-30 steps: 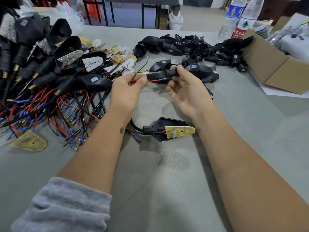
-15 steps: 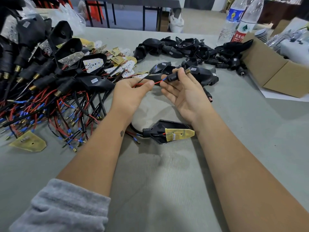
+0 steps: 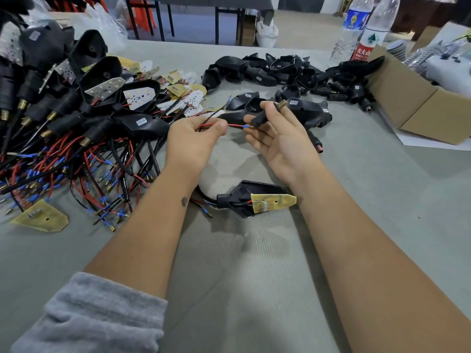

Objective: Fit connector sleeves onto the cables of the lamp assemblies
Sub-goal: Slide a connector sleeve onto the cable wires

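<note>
Head view: grey work table (image 3: 382, 200), cardboard box (image 3: 418, 108) and water bottles (image 3: 367, 31) at right, wired lamp assemblies (image 3: 76, 128) heaped left. Left hand (image 3: 193, 141) pinches the red cable (image 3: 233, 125); right hand (image 3: 277, 138) grips the black connector sleeve (image 3: 265, 114). Since half a second ago, the cable tip has withdrawn from the sleeve.

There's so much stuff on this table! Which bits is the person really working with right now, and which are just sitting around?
In use:
- left hand pinching the red wire
- right hand holding the black connector sleeve
- lamp assembly between the forearms

Lying about:
- water bottles
- cardboard box
- loose yellow board
</note>
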Motion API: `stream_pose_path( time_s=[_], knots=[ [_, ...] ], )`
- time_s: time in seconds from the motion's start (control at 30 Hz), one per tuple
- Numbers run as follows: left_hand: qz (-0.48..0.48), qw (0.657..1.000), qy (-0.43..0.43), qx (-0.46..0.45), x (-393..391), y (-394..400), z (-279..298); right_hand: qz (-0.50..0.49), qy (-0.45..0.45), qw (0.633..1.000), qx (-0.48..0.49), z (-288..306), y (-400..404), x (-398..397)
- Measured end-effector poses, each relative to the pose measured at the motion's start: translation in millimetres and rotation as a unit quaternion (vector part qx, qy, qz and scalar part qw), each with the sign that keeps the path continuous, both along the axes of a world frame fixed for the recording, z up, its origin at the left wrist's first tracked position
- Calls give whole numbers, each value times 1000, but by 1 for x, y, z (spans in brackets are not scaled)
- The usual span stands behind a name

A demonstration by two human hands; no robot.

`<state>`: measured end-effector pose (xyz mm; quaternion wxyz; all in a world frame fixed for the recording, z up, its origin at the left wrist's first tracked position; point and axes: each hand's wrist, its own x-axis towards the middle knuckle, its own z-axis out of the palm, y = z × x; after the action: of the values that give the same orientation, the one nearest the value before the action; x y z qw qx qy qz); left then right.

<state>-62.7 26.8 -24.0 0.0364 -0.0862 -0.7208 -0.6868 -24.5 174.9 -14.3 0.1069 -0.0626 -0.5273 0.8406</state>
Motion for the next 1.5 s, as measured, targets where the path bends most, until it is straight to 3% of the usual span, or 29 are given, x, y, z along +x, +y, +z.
stream_pose_path(
  time_s=[0.47, 1.2, 1.5],
  knots=[
    [42, 999, -5, 14, -1, 2, 0, -2, 15, 999, -31, 3, -1, 3],
    [7, 999, 31, -12, -1, 3, -2, 35, 20, 997, -59, 0, 4, 0],
    [-35, 998, 36, 37, 3, 3, 2, 36, -5, 997, -67, 0, 2, -2]
  ],
)
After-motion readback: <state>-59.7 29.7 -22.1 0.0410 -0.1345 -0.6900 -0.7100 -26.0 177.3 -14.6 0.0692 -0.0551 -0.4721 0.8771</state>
